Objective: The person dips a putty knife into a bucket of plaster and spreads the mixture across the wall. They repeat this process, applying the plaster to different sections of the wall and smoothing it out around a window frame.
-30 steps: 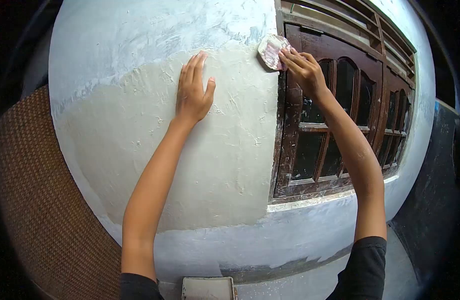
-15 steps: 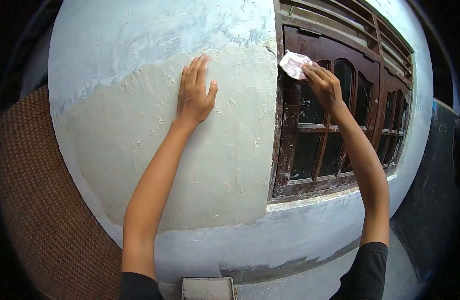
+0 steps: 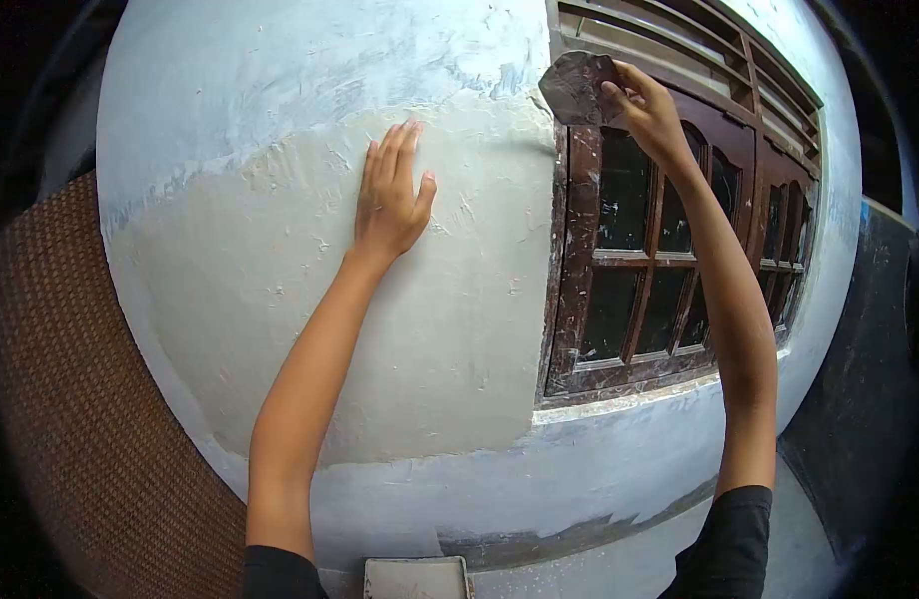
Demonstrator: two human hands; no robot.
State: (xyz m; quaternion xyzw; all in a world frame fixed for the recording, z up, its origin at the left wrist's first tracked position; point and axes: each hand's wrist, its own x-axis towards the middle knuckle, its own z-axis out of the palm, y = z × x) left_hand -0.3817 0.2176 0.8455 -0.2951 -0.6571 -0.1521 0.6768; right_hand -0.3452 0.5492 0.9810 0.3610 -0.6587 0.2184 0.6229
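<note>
My left hand point(image 3: 389, 190) lies flat on the wall with its fingers stretched upward, over a greyish coated patch point(image 3: 449, 329) with raised ridges and specks. My right hand point(image 3: 647, 105) is up by the top corner of the window, pinching a piece of sandpaper point(image 3: 576, 88) between thumb and fingers. The sandpaper's dark face shows, and its left edge overlaps the border between wall and window frame. Below it is the brown wooden window point(image 3: 587, 240), its frame marked with white smears.
Bluish-white wall paint point(image 3: 280, 70) surrounds the patch. A brown woven panel point(image 3: 90, 379) stands at the left. A shallow pale tray point(image 3: 416, 579) is on the floor below. Slatted vents point(image 3: 669, 40) top the window, and a dark panel point(image 3: 859, 379) stands at the far right.
My right hand has moved up and slightly left, and the sandpaper has turned from its pale pinkish side to its dark side. My left hand has hardly moved.
</note>
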